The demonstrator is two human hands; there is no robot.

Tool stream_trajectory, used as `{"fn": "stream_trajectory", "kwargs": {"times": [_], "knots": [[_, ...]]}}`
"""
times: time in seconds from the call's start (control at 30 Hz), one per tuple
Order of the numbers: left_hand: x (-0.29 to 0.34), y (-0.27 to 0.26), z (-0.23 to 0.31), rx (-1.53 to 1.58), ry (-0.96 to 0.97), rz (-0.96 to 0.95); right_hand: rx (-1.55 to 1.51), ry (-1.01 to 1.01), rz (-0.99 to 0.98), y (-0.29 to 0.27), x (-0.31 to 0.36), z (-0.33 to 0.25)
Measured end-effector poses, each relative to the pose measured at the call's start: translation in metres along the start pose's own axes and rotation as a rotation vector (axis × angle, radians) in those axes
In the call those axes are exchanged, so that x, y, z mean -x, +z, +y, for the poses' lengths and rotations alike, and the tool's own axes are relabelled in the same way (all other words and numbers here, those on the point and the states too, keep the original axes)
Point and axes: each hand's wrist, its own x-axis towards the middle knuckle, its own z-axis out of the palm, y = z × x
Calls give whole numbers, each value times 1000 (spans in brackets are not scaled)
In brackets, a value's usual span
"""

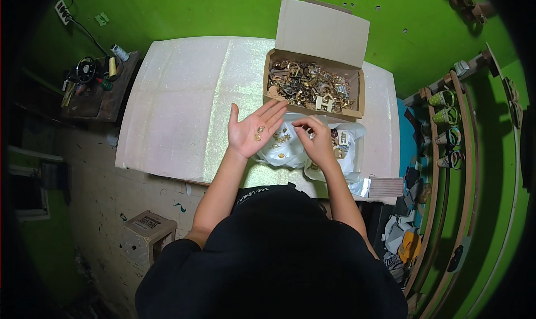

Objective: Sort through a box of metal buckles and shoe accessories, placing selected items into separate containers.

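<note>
— Gold bits (257, 137), just a few: where are they?
— On the left hand (246, 130), just left of the frame's centre. It's palm up, fingers spread, clenching nothing; the bits simply lie there.
— And the right hand (318, 142)?
— Right of centre, thumb and fingers curled close together by the bag (291, 160). I can't tell whether they pinch anything.
— Which step is this?
— Picking over small pieces, I'd judge, with the palm as a dish.
— What would the next move call for?
— A level left palm, so nothing slides off, and a light fingertip pinch from the right.
— Farther out?
— More bits in the bag, a lined tub (359, 149) to its right, and the box (360, 98) above, full of metal pieces. All stand on the pale table (178, 95).
</note>
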Motion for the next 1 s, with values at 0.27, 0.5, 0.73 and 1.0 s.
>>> {"fn": "stream_trajectory", "kwargs": {"times": [0.27, 0.5, 0.73, 1.0], "knots": [[-9, -6, -18, -58, -124, -67, 228, -315, -59, 13, -4, -24], [-8, -3, -21, -159, -122, -23, 323, -370, -122, 9, -5, -26], [-8, -10, -12, -83, -74, -5, 43, -187, -23, 4, -3, -6], [-3, -14, 0, -98, -13, 36, 16, 22, 31, -9, 0, -1]]}}
